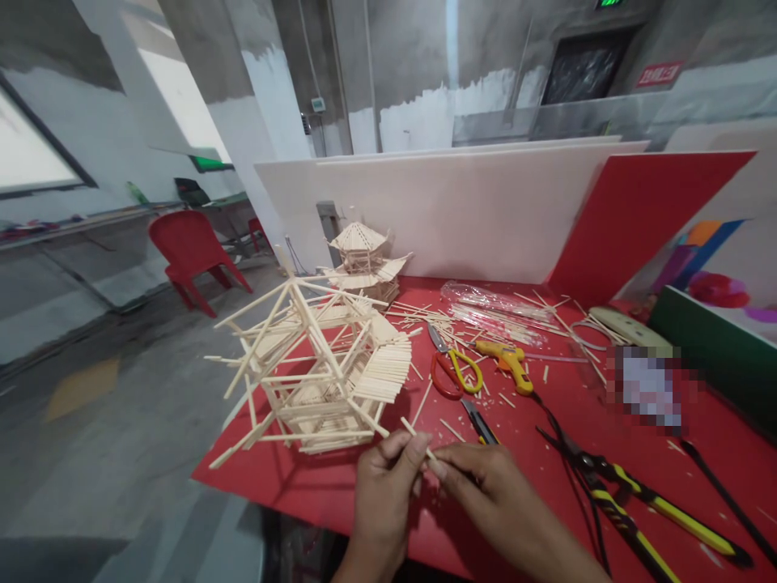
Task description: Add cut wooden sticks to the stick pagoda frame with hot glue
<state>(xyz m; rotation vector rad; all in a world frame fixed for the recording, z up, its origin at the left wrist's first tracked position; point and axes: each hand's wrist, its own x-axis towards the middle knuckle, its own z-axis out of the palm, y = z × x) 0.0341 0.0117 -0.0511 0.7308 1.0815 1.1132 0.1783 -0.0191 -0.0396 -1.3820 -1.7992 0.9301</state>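
Note:
Between my two hands is a short pale wooden stick (408,423), held near the front edge of the red tabletop. My left hand (388,478) pinches it with thumb and forefinger. My right hand (479,482) is closed on its lower right end. Just left of my hands stands a pavilion-like model (316,364) of wooden sticks, its roof partly open framing and partly covered with strips. One of its beam ends comes close to my left fingertips; whether they touch I cannot tell. A smaller tiered stick pagoda (363,259) stands behind it.
Right of the model lie red-and-yellow scissors (447,368), a utility knife (478,421), a yellow glue gun (507,360) and yellow-black long-handled pliers (631,494). Loose sticks and a plastic bag of sticks (498,312) lie further back. White boards (449,210) close off the rear; a red chair (197,247) stands left.

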